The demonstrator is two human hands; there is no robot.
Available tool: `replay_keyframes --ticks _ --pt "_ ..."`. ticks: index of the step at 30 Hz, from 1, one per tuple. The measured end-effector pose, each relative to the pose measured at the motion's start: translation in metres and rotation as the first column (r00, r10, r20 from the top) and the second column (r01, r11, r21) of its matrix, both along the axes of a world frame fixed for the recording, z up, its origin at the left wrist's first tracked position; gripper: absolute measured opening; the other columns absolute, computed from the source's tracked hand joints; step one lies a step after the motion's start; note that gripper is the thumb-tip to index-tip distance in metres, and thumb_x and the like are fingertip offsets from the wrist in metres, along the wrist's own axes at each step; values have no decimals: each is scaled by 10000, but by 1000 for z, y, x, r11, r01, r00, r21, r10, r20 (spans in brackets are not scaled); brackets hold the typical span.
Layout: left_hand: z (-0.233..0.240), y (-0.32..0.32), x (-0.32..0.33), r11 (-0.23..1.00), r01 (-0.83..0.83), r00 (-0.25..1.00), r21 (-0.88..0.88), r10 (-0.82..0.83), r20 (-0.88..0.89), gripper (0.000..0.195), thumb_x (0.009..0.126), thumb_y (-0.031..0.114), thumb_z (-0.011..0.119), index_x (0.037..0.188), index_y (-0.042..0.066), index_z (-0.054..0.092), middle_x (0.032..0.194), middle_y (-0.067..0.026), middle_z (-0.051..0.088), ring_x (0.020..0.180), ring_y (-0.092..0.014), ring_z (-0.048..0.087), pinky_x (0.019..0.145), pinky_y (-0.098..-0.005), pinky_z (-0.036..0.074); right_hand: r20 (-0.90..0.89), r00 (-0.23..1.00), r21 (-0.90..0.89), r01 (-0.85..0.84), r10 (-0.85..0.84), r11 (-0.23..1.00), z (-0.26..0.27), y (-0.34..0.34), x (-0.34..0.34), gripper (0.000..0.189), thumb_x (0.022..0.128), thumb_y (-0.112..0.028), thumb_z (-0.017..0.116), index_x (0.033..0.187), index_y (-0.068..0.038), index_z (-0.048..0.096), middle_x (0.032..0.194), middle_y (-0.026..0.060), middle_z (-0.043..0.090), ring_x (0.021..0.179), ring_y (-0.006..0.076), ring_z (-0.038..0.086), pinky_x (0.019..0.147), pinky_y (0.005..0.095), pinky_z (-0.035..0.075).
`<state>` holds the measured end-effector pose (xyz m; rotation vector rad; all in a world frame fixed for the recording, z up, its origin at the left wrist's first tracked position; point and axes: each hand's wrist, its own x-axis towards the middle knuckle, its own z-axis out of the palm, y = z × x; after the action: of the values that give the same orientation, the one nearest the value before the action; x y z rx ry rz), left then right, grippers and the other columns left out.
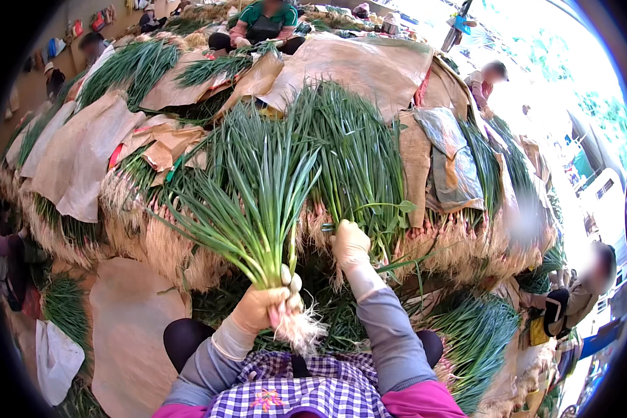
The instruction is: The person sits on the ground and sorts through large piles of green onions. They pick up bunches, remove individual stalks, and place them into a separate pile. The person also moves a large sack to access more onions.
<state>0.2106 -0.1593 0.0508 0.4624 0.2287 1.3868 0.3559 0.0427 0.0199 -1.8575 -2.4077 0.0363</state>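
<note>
My left hand (261,308), in a pale glove, grips a bunch of scallions (264,230) low on the stems. Its green leaves fan upward and away from me. Pinkish bulbs and white roots (300,332) stick out below the fist. My right hand (351,244), also gloved, is closed at the front edge of the heap, against the stems of a second lot of scallions (347,151). A small shiny piece, seemingly metal (327,227), juts from the left side of that fist; the rest of it is hidden. A broad-leaved weed (407,206) lies beside this hand.
Brown sacking sheets (350,65) cover parts of the large scallion heap. A clear plastic bag (449,151) lies on it at right. More scallions (475,339) are piled by my right knee. A tan sheet (133,334) spreads at left. Several people sit around, one (580,308) at right.
</note>
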Motion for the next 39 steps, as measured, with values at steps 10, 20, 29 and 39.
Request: replay_keyframes --ticks 10,20,29,39 --pt "-22 1 13 914 -51 951 -402 -79 -300 371 806 -22 533 1175 -24 484 793 -110 605 794 -264 647 816 -419 530 -762 584 -537 -327 -280 778 30 -25 50 322 776 -185 724 987 35 620 824 96 641 688 143 570 615 263 473" --pt "-30 1 32 899 62 998 -434 -68 1 170 800 -22 517 967 5 516 815 -102 557 745 -193 584 773 -381 511 -815 572 -218 -157 -91 963 -22 -99 13 179 857 -217 599 838 -39 603 725 100 627 600 251 593 590 369 486" --pt "-60 6 15 818 5 978 -575 -123 -166 496 823 13 475 1304 -39 366 994 -165 578 869 -237 589 863 -425 498 -381 921 47 -64 77 997 21 -15 33 251 817 -308 633 869 -64 655 824 121 665 754 275 644 715 368 506" --pt "-10 -2 6 958 11 954 -285 -95 -283 322 772 19 550 1088 -29 509 789 -138 596 741 -253 627 768 -395 523 -409 885 -502 -14 -223 865 72 16 75 258 876 -180 597 1036 21 619 840 117 646 628 152 586 636 308 519"
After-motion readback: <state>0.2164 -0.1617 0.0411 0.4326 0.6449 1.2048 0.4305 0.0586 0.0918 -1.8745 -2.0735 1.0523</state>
